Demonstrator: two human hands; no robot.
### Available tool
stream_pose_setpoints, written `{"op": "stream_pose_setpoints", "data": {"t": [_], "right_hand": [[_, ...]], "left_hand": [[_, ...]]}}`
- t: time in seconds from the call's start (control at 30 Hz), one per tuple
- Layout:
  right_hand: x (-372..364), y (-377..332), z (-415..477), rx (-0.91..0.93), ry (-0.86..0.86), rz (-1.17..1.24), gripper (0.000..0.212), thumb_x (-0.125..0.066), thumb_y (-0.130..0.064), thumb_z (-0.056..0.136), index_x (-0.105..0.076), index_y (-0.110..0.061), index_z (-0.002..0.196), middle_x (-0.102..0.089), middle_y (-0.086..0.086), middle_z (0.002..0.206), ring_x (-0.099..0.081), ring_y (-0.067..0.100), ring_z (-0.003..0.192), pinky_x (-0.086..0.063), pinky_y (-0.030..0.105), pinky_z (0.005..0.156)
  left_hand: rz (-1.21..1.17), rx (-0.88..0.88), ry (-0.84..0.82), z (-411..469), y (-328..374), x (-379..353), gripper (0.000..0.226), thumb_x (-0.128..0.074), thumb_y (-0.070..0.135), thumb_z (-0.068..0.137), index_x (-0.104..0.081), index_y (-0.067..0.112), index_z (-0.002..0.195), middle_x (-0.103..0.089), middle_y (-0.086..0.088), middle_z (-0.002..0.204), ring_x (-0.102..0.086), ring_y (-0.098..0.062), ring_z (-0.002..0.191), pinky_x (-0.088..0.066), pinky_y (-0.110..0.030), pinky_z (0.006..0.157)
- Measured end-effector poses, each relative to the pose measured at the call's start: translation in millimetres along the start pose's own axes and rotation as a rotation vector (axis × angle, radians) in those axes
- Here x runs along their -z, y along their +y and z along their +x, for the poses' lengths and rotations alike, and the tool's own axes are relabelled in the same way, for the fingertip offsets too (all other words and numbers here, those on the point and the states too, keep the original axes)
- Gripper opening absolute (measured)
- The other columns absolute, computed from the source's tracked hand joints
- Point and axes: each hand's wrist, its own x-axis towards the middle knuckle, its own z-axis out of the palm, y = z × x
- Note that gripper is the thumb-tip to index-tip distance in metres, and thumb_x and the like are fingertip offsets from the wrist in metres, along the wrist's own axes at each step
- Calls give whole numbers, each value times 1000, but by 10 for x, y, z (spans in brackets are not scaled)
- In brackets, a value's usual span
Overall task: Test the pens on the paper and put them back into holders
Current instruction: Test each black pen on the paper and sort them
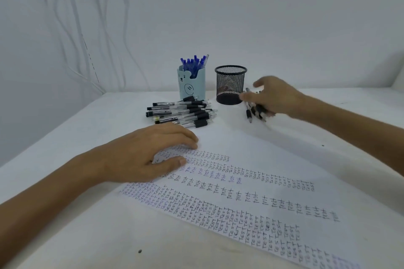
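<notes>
Centrally, one paper [251,150] is pressed flat by the straight-fingered left hand [148,153]. Behind it, roughly ten black pens [183,113] are piled before a blue holder [192,88] and a mesh holder [230,85]. Beside the latter, some three blurred pens [251,111] are gripped by the right hand [275,96].

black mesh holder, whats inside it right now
The black mesh holder shows no pens above its rim, and through the mesh it looks empty. Its solid base band hides the very bottom.

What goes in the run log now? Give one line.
left hand: flat on paper | right hand: over pens by mesh holder, grip unclear | pile: before blue holder
</notes>
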Motion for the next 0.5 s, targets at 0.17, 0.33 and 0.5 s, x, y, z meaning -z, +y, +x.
{"op": "stream_pose_setpoints", "data": {"t": [0.17,0.33,0.5], "right_hand": [[124,253,484,47,181,-235,44,-68,-40,92,-60,-7,120,-70,12,86,-65,25,82,-47,30,70],[42,363,682,-2,201,-384,38,-63,-36,95,-67,-5,116,-68,19,109,-60,37,112,-47,36,80],[0,413,679,-51,194,-439,42,-58,-38,98,-68,-1,114,-66,21,112,-59,39,113,-44,36,75]], "left_hand": [[-5,-4,4,-1,7,9,42,-47,50,108,-59,29,143,-49,24,150,-48,-1,141,-41,-27,115],[-9,4,-6,3,6,14,40,-49,47,108,-59,29,143,-49,23,150,-47,-1,141,-40,-24,114],[-18,2,-9,2,2,10,39,-50,46,109,-60,29,143,-50,22,150,-48,-2,141,-41,-27,114]]}}
